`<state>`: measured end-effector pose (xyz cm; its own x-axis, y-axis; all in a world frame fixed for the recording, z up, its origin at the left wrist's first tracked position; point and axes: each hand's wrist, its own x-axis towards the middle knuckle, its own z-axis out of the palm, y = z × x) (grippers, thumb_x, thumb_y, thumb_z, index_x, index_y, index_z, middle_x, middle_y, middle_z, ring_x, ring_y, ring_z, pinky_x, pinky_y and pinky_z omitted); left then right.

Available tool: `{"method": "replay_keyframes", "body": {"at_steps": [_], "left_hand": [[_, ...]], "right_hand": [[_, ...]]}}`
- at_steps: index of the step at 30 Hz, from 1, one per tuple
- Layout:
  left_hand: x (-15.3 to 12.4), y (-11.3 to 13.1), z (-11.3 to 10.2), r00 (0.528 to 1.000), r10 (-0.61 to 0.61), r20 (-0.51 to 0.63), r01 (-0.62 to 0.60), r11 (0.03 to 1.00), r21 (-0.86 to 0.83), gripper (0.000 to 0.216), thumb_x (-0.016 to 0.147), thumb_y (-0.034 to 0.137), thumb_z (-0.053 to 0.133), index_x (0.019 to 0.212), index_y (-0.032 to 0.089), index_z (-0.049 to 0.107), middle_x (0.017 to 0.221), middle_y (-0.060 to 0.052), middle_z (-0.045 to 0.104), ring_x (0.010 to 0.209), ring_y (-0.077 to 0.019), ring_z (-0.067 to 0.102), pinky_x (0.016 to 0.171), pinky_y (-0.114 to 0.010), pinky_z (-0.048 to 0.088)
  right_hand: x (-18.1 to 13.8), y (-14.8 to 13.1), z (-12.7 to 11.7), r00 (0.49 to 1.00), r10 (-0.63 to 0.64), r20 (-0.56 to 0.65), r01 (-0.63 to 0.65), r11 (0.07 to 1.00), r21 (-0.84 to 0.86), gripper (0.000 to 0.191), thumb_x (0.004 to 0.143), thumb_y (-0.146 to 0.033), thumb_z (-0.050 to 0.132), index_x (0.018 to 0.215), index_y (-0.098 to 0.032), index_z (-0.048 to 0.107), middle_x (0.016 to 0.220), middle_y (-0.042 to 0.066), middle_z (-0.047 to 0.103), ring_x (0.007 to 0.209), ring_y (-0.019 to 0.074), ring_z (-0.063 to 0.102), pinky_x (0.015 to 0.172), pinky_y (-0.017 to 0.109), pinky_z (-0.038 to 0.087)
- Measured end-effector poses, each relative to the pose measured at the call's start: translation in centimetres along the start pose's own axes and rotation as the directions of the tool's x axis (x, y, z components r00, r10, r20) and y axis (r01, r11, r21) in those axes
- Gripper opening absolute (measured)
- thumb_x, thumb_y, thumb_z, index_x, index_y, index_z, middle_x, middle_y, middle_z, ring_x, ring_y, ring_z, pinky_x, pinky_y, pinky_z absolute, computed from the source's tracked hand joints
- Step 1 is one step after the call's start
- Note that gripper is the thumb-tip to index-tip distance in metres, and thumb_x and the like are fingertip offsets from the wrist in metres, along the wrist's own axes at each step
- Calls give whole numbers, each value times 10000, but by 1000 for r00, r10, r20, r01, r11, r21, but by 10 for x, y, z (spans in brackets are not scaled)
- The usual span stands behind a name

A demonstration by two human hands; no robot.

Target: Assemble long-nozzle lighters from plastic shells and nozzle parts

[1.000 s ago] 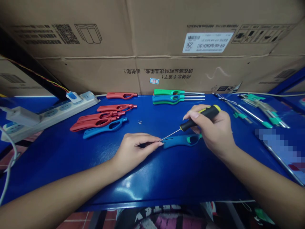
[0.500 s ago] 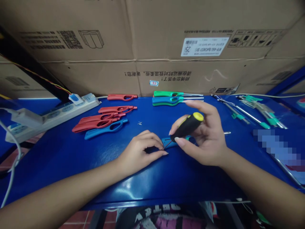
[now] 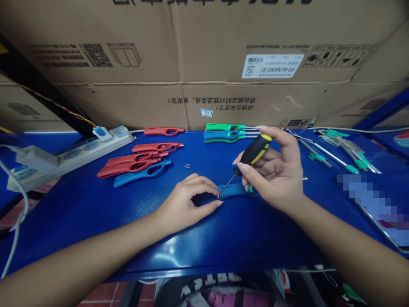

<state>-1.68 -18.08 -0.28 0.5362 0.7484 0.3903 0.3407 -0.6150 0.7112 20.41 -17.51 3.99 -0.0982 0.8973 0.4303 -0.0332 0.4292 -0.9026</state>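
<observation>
A screwdriver (image 3: 255,152) with a black and yellow handle slants in my right hand (image 3: 277,170), its thumb and fingers gripping the handle. The thin shaft runs down to the left end of a blue lighter (image 3: 234,190), where a small silver screw (image 3: 218,196) shows at the tip. My left hand (image 3: 191,198) rests on the table, its thumb and fingertips curled around that same end of the lighter. The lighter lies flat with a bit of green at its right side. My right hand hides most of its right part; a metal tip shows beyond.
Red lighter shells (image 3: 134,164) and a blue shell (image 3: 142,174) lie left. Loose screws (image 3: 187,166) sit mid-table. Green and blue lighters (image 3: 223,135) lie at the back, before a cardboard box (image 3: 128,102). A power strip (image 3: 75,153) is left, metal lighter tubes (image 3: 348,149) right.
My right hand has shifted slightly right and tilted the screwdriver; more of its shaft shows. A silver screw is now visible at the tip. My left hand has barely moved.
</observation>
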Motion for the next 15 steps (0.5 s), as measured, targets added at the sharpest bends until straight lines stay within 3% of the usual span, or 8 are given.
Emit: {"method": "replay_keyframes", "body": {"at_steps": [8, 12, 15], "left_hand": [[-2, -1, 3, 1000, 19, 10, -19, 1000, -19, 75, 917, 175, 696, 951, 192, 761, 1010, -48, 744, 952, -171, 673, 890, -333, 523], [-2, 0, 4, 998, 45, 42, -45, 999, -1, 71, 906, 155, 695, 920, 185, 757, 1027, -43, 739, 946, -168, 669, 889, -340, 509], [-3, 1, 5, 996, 63, 66, -64, 998, 12, 70, 901, 148, 693, 898, 186, 751, 1038, -36, 738, 942, -167, 669, 887, -345, 498]], "right_hand": [[-3, 3, -1, 994, -76, 81, 79, 996, -44, 633, 829, -141, 774, 1339, -376, 481, 963, -5, 708, 695, 155, 706, 561, 286, 601], [-4, 11, -3, 950, -233, 206, 253, 965, -71, 693, 844, -96, 739, 1419, -346, 444, 990, 7, 683, 774, 166, 716, 566, 286, 623], [-5, 14, -3, 917, -273, 289, 308, 948, -81, 750, 849, -62, 715, 1473, -340, 404, 1021, 17, 657, 862, 180, 725, 623, 303, 648]]}}
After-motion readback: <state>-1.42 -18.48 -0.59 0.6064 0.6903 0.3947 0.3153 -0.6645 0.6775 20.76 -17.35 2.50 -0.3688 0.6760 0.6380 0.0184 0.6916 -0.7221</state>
